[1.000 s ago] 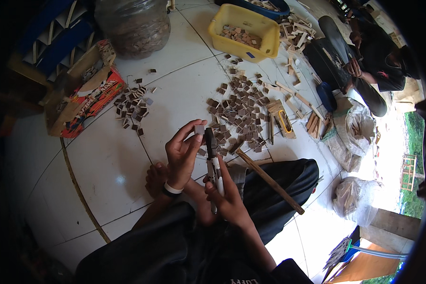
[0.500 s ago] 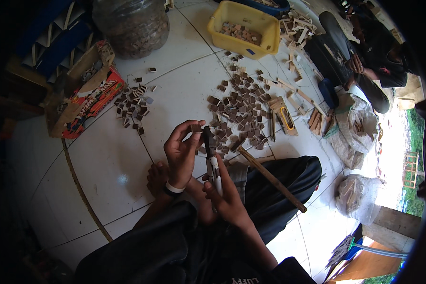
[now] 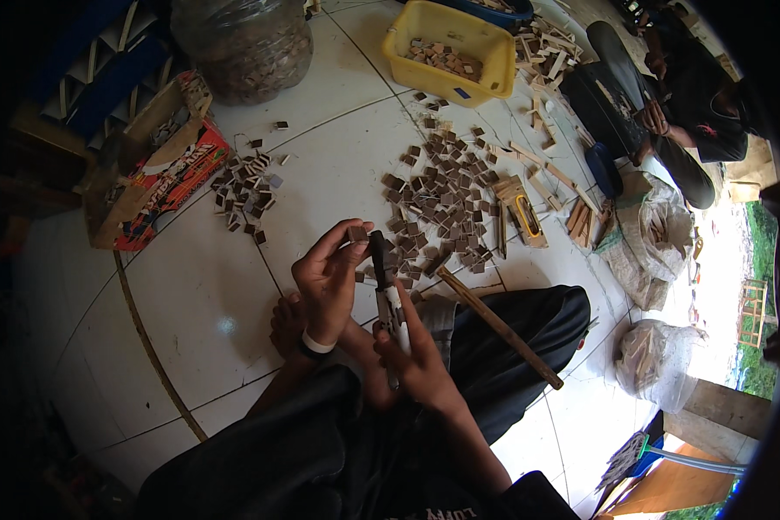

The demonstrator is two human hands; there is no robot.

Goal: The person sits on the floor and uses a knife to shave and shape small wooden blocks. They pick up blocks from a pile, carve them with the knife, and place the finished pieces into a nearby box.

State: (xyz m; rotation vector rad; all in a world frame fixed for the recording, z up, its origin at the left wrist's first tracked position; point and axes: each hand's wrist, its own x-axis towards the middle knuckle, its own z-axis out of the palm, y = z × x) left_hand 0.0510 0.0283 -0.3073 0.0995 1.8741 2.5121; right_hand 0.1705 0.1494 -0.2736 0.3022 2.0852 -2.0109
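Note:
Between the thumb and fingertips of my left hand (image 3: 325, 290) is a small brown square tile (image 3: 357, 234), pinched and held up. My right hand (image 3: 422, 368) is wrapped round the white handles of a pliers-like tool (image 3: 394, 314). Its dark head points away from me, just right of the tile; I cannot tell whether the two touch. Beyond my hands, a pile of small brown square tiles (image 3: 442, 195) lies loose on the floor. A smaller heap of similar pieces (image 3: 243, 191) is farther left.
A yellow tub (image 3: 397, 69) of pieces stands at the back, beside a clear plastic container (image 3: 243, 52). An open red carton (image 3: 169, 186) is at left. A long wooden handle (image 3: 503, 329) lies across my right knee. A person (image 3: 702, 104) sits at far right near sacks (image 3: 641, 251).
My left hand has shifted slightly left with the tile still pinched. The tool and my right hand have barely moved.

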